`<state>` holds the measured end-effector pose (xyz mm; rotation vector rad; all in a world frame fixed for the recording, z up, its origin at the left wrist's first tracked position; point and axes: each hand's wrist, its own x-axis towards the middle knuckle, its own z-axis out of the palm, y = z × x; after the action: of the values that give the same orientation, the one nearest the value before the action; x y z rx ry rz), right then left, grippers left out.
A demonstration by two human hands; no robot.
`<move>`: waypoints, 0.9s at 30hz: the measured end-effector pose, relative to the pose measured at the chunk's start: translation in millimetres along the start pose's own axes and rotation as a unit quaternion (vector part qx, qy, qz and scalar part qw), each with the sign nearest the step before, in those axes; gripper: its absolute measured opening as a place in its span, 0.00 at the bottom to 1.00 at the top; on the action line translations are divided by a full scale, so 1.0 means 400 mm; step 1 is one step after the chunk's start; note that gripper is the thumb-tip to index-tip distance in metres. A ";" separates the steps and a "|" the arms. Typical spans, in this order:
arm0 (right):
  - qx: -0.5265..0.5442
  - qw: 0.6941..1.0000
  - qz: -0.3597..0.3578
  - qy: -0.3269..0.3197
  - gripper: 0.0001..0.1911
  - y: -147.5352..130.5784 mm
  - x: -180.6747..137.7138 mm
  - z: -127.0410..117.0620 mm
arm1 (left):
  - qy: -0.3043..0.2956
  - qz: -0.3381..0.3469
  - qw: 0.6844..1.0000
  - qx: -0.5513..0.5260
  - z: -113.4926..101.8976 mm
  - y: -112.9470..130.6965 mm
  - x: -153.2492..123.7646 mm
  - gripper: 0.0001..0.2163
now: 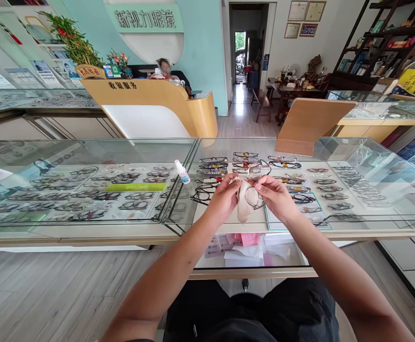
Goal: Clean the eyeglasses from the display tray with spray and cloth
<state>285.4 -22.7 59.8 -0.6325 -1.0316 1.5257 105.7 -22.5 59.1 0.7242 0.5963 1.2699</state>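
Note:
My left hand (225, 197) is closed on a beige cloth (243, 204), which hangs down from the fingers against a pair of eyeglasses (254, 202). Pinched in my right hand (276, 195) is the frame of those eyeglasses, just right of the cloth. Both hands are held close together above the glass display case (236, 225). The cloth covers part of the eyeglasses, so one lens is partly hidden. To the left, a small white spray bottle (182, 172) stands on the glass top, apart from both hands.
Rows of eyeglass frames (135, 205) lie inside the case. A brown board (312, 124) stands on the glass at the back right. Papers (245, 251) lie in an open drawer near my lap. A person (164, 69) is behind the wooden reception counter (150, 107).

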 end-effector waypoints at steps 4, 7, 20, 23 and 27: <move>0.013 1.000 0.005 0.009 0.17 -0.010 0.001 -0.001 | -0.009 -0.050 0.998 -0.022 -0.007 0.003 0.003 0.27; 0.029 0.999 0.009 0.016 0.17 -0.021 0.002 -0.005 | -0.004 -0.068 0.998 -0.014 -0.018 0.005 0.009 0.28; 0.021 0.999 0.001 0.038 0.15 -0.055 0.005 -0.031 | 0.006 0.028 0.989 0.143 -0.036 0.016 0.018 0.26; 0.012 0.999 0.010 0.051 0.16 -0.060 0.007 -0.035 | 0.026 0.109 0.962 0.248 -0.040 0.024 0.012 0.24; 0.014 0.998 0.017 0.062 0.17 -0.067 0.008 -0.034 | 0.016 0.156 0.933 0.324 -0.033 0.035 0.001 0.24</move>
<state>309.3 -16.5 77.2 -0.7194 -0.9086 1.5079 87.2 -18.1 61.4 1.3898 0.9752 1.3819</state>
